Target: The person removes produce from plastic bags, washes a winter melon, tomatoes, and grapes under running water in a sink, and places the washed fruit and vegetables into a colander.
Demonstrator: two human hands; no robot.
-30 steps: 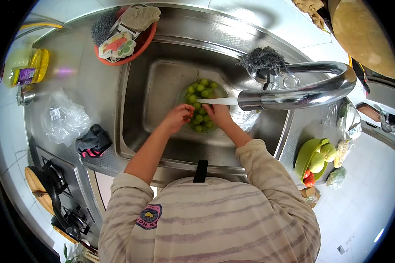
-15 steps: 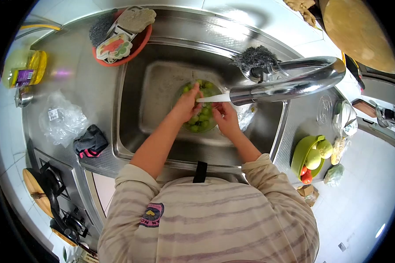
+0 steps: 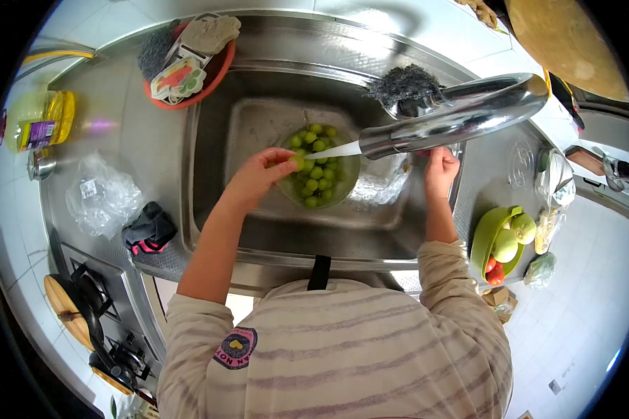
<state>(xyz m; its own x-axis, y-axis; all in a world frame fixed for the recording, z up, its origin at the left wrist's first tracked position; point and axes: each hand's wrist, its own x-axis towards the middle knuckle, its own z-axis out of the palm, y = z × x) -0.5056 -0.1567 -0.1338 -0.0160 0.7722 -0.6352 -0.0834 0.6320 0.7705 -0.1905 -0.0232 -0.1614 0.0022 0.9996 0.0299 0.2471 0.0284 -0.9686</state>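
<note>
A clear bowl [image 3: 349, 183] holding green grapes [image 3: 314, 184] stands in the steel sink [image 3: 248, 133]. Water runs from the faucet [image 3: 454, 115] onto the grapes. At the bowl's left edge, my left hand [image 3: 262, 174] pinches a green grape [image 3: 298, 163] between thumb and fingers. My right hand [image 3: 442, 170] is well to the right, at the sink's right side below the faucet spout, its fingers curled; whatever it holds, if anything, is hidden. Between the bowl and my right hand lies a clear plastic bag [image 3: 391, 183] in the sink.
An orange basin [image 3: 223, 64] with sponges sits at the back left. Left are an oil bottle [image 3: 45, 120], a plastic bag [image 3: 98, 199] and a dark cloth [image 3: 149, 229]. A green basket [image 3: 483, 241] with fruit or vegetables stands right. A dark scrubber [image 3: 405, 85] rests by the faucet base.
My right hand has moved from the grapes to the right side of the sink. My left hand has drawn back to the bowl's left edge, with a grape between its fingers.
</note>
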